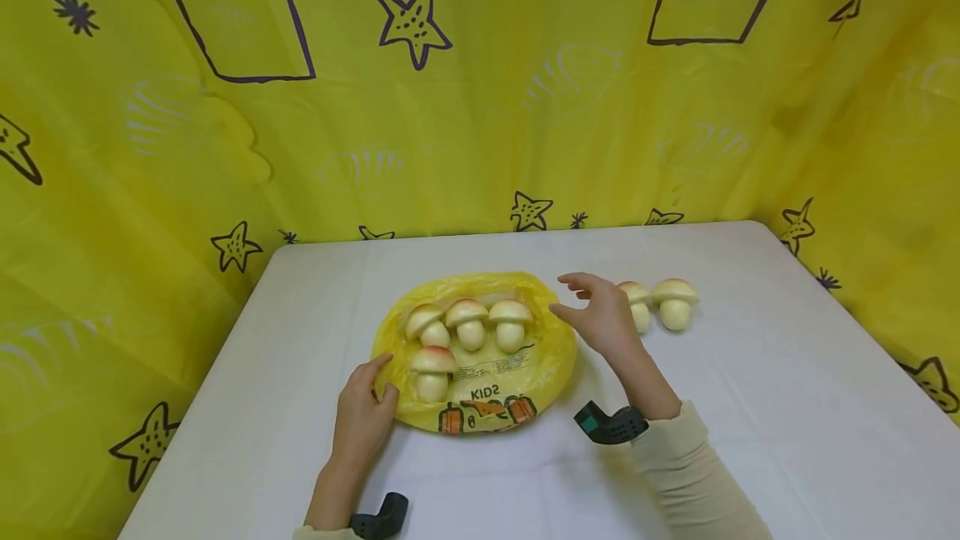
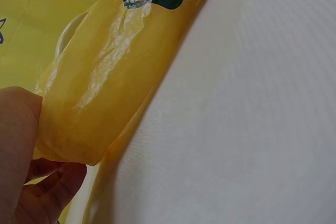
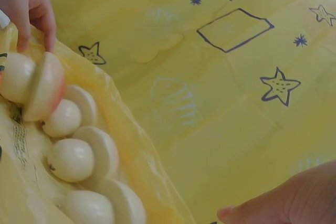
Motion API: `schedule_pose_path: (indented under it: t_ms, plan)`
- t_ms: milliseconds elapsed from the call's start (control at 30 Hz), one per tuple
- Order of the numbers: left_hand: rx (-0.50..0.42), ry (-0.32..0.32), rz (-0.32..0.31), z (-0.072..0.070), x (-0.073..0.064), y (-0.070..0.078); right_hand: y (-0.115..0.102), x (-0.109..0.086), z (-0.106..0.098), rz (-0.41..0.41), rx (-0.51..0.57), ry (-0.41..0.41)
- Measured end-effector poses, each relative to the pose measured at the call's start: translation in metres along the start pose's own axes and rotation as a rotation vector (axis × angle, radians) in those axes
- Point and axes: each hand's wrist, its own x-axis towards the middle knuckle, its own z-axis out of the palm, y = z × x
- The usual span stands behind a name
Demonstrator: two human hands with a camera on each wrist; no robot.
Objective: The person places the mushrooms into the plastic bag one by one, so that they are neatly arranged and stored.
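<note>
A yellow plastic bag lies spread on the table, its rim rolled into a round bowl shape. Several toy mushrooms with cream stems and reddish caps sit inside it, most in a row at the back and one nearer the front left. My left hand holds the bag's left rim, thumb outside and fingers reaching over the edge. Beyond the right rim hovers my right hand, thumb and fingers spread apart with nothing between them. Two more mushrooms stand on the table just right of it, one partly hidden by that hand.
The white table extends around the bag to both sides. A yellow curtain with drawn stars and fish hangs behind and at the sides. A dark band with a small camera sits on each wrist.
</note>
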Motion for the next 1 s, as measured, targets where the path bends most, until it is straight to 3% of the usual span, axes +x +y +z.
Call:
schedule_pose_path:
  t_ms: [467,1000]
  plan:
    - [0.006,-0.003,-0.004,0.0,0.001,0.0,0.016,0.014,-0.021,0.038,-0.068,-0.005]
    - [0.004,-0.014,-0.014,-0.001,0.0,0.0,0.032,0.019,-0.046,0.094,-0.064,0.015]
